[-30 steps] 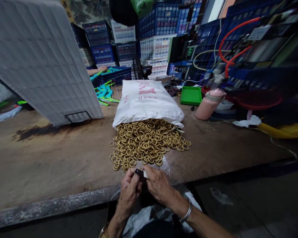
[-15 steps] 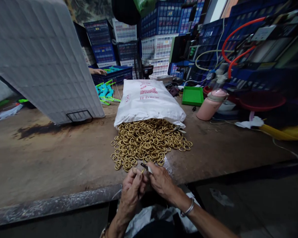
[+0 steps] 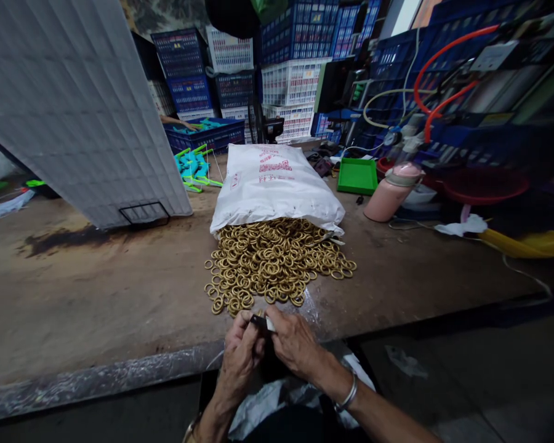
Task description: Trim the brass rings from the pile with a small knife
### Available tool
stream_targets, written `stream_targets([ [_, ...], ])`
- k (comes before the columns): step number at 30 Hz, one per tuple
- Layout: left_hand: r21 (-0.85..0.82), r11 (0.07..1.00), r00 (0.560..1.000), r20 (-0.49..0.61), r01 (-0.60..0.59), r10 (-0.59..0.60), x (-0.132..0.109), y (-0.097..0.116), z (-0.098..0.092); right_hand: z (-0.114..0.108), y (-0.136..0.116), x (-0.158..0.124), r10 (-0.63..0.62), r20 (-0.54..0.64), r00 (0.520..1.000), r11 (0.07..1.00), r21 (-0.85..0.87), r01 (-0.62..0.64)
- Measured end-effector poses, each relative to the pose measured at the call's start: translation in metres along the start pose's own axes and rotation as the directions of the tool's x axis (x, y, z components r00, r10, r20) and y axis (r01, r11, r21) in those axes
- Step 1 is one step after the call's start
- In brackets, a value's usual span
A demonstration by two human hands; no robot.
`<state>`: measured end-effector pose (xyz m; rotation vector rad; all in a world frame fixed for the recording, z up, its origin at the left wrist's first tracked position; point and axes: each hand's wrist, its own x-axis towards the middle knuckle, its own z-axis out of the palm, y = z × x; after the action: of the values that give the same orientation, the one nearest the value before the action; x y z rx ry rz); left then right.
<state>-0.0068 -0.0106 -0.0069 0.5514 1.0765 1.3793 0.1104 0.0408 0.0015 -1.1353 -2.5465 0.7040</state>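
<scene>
My left hand is closed in a pinch near the table's front edge. A sliver of a gold-coloured ring shows at its fingertips; the rest is hidden by the fingers and the blade. My right hand grips a small knife with a dark, flat blade and a white grip. The blade points left and lies against the fingertips of my left hand. Just beyond both hands spreads a heap of gold-coloured rings, spilling from the mouth of a white woven sack with red print.
A grey ribbed panel stands at left. To the right are a green tray, a pink bottle and a red dish. Behind, another person's hand reaches over a blue crate. Stacked crates line the back.
The knife has swung down and left, its blade now against the left fingertips. The ring at those fingertips is more covered than before. The view has shifted slightly.
</scene>
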Motion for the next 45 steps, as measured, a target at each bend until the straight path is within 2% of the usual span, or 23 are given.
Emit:
stream_targets([
  [9,0.027,1.0,1.0,-0.028,0.016,-0.015,-0.002,-0.001,0.001,0.003,-0.001,0.0,0.021,-0.045,0.999,0.999,-0.027,-0.022],
  [14,0.019,1.0,0.999,-0.046,0.009,-0.008,-0.001,-0.002,0.002,-0.001,-0.002,0.001,0.056,-0.026,0.998,0.998,-0.02,-0.056],
  [20,-0.022,1.0,1.0,0.001,-0.004,0.004,-0.001,-0.004,-0.004,-0.002,0.003,-0.001,-0.006,0.043,0.999,1.0,-0.02,0.007],
  [24,0.002,0.999,0.998,0.051,0.039,-0.039,-0.014,0.006,0.0,-0.004,0.016,0.004,0.088,0.02,0.996,0.989,-0.124,-0.085],
  [27,-0.058,0.996,0.996,0.064,0.062,-0.059,-0.02,0.016,0.004,-0.005,0.024,0.012,0.155,-0.078,0.985,0.973,-0.163,-0.166],
  [31,-0.108,0.99,0.996,0.037,0.087,-0.084,-0.015,0.017,0.0,-0.007,0.025,0.02,0.164,-0.183,0.969,0.971,-0.143,-0.191],
  [34,-0.141,0.986,0.996,0.001,0.087,-0.087,-0.011,0.012,-0.004,-0.007,0.02,0.025,0.15,-0.165,0.975,0.97,-0.167,-0.177],
  [38,-0.27,0.955,0.992,0.006,0.125,-0.128,-0.011,0.012,-0.008,-0.004,0.014,0.032,0.206,-0.111,0.972,0.938,-0.262,-0.229],
  [41,-0.354,0.924,0.988,0.016,0.146,-0.151,-0.01,0.013,-0.013,-0.002,0.013,0.035,0.234,-0.114,0.966,0.923,-0.285,-0.257],
  [45,-0.387,0.909,0.981,-0.051,0.152,-0.186,-0.005,0.012,-0.016,-0.003,0.016,0.036,0.225,-0.144,0.964,0.929,-0.266,-0.257],
])
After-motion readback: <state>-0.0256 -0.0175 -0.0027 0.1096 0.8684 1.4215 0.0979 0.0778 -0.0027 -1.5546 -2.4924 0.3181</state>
